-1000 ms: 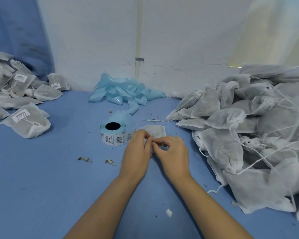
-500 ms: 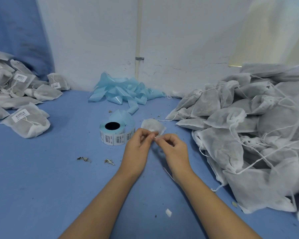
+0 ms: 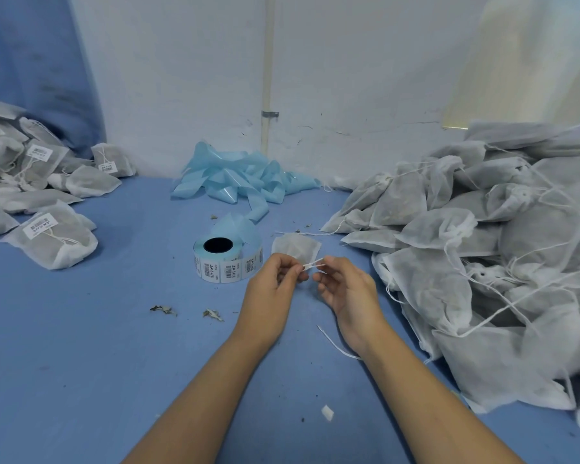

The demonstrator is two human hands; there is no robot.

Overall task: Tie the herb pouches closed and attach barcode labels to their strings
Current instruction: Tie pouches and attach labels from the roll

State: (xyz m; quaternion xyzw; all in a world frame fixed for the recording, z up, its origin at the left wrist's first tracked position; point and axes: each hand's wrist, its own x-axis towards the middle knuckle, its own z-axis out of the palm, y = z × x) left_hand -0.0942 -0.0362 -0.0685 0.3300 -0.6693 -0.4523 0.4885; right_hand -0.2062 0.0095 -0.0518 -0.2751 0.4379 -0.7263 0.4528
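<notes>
A small white herb pouch [image 3: 295, 247] lies on the blue surface just beyond my hands. Its white string [image 3: 312, 263] runs taut between my fingertips. My left hand [image 3: 272, 286] pinches one part of the string, and my right hand [image 3: 347, 289] pinches it a little further right. A loose string end [image 3: 335, 343] trails under my right wrist. The roll of barcode labels [image 3: 226, 259] stands left of the pouch, close to my left hand.
A big heap of untied white pouches [image 3: 482, 249] fills the right side. Labelled pouches [image 3: 47, 242] are piled at the left. Crumpled blue backing ribbon [image 3: 241, 179] lies by the wall. Herb scraps [image 3: 211, 313] and a paper bit [image 3: 327, 412] dot the surface.
My hands have drawn apart slightly, stretching the string between them. The pouch has lifted and shifted a little near the label roll, and a loose string end now shows under my right wrist.
</notes>
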